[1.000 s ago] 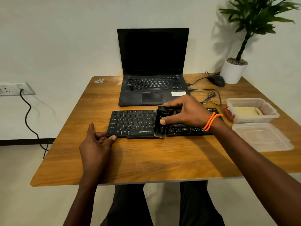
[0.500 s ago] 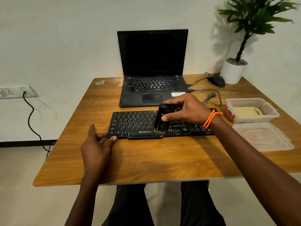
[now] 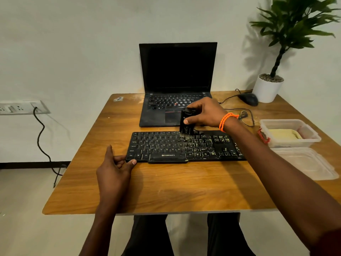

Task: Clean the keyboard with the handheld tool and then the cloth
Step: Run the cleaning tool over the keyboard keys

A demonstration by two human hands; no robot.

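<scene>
A black keyboard (image 3: 166,146) lies across the middle of the wooden table (image 3: 166,187); pale crumbs speckle its right half. My right hand (image 3: 204,112) grips a black handheld tool (image 3: 186,124) upright, its bristle end touching the keyboard's top rows near the centre. My left hand (image 3: 114,169) holds the keyboard's front left corner, thumb and fingertips pinching its edge. A folded yellow cloth (image 3: 284,133) lies inside a clear plastic box (image 3: 311,134) at the right.
An open black laptop (image 3: 177,85) stands behind the keyboard. A black mouse (image 3: 248,98), its loose cable (image 3: 245,117) and a white potted plant (image 3: 267,89) sit at the back right. The box's clear lid (image 3: 306,163) lies near the right edge.
My right hand has moved the tool from the keyboard's front rows, near the space bar, back to its top rows. The left hand keeps its hold on the corner.
</scene>
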